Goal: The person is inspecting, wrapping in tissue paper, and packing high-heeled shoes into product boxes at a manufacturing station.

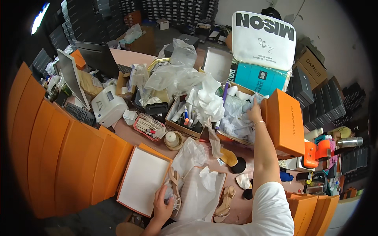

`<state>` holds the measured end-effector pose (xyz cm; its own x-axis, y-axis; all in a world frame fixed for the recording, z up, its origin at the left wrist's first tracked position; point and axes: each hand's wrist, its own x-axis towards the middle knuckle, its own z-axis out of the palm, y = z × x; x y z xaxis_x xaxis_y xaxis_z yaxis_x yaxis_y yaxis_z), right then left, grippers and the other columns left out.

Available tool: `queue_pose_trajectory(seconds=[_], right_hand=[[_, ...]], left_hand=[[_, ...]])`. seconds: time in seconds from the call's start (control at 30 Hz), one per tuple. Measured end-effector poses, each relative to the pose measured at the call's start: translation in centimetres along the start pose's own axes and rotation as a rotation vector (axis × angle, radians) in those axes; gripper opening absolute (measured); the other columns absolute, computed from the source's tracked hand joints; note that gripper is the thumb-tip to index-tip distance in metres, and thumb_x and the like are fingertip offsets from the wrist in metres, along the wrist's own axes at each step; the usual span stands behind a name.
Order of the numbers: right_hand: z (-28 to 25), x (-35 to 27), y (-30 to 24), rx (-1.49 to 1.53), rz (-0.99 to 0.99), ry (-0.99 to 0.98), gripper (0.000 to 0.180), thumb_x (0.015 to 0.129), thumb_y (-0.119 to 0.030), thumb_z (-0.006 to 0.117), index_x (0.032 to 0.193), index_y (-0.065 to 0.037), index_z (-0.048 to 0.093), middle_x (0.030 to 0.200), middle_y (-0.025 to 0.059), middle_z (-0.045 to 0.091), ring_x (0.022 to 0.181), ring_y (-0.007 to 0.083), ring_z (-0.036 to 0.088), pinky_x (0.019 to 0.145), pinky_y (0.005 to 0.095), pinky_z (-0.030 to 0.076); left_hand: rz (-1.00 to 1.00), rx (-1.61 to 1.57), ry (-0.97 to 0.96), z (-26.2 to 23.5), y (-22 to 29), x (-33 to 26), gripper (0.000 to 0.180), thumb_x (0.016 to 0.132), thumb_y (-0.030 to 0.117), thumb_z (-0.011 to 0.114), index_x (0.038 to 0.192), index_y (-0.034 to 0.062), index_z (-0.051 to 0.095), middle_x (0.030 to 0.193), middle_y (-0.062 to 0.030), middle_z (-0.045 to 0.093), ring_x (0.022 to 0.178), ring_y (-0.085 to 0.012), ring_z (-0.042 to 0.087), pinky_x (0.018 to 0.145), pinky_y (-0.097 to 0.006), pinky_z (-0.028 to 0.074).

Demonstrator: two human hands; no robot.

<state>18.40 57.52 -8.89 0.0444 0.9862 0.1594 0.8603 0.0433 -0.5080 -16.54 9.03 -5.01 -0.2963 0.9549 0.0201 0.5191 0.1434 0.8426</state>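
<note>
My left hand (162, 205) is closed on a beige strappy sandal (175, 188) at the near left of an open shoe box lined with white tissue paper (195, 194). The sandal's mate (225, 204) lies at the right side of that box. Farther off, my right hand (255, 113) reaches into a box of crumpled white and clear wrapping (235, 118). Its fingers are bent down among the wrapping, and their tips are partly hidden. A white-lined orange box lid (142, 181) lies left of my left hand.
Orange shoe boxes (65, 157) are stacked at the left. An upright orange box (285, 124) stands beside my right forearm. Mid-table are a pen box (188, 117), a pink basket (149, 126), a tape roll (172, 139) and a label printer (107, 106). A teal package (260, 76) sits behind.
</note>
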Motion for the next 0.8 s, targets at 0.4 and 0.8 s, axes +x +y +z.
queue_pose_trajectory(seconds=[0.4,0.8], right_hand=[[-4.5,-2.6,-7.4,0.899,0.061,0.131,0.038,0.090,-0.020,0.065,0.121,-0.001,0.054,0.097,0.0078,0.063,0.079,0.0122,0.060,0.060,0.0244,0.051],[0.7,-16.0,-8.1,-0.063,-0.066,-0.266,0.055,0.090,-0.041,0.054,0.132,-0.007,0.046,0.128,0.0281,0.046,0.111,0.0464,0.049,0.095,0.0556,0.037]], left_hand=[[0.048,-0.214,-0.039,1.3,2.7,4.2,0.042,0.083,-0.006,0.057,0.124,-0.0035,0.051,0.124,-0.0168,0.050,0.104,-0.0225,0.057,0.084,-0.031,0.050],[0.002,-0.201,-0.225,3.3,2.7,2.5,0.038,0.082,-0.002,0.060,0.119,-0.0051,0.055,0.119,-0.0180,0.054,0.093,-0.0248,0.062,0.078,-0.032,0.053]])
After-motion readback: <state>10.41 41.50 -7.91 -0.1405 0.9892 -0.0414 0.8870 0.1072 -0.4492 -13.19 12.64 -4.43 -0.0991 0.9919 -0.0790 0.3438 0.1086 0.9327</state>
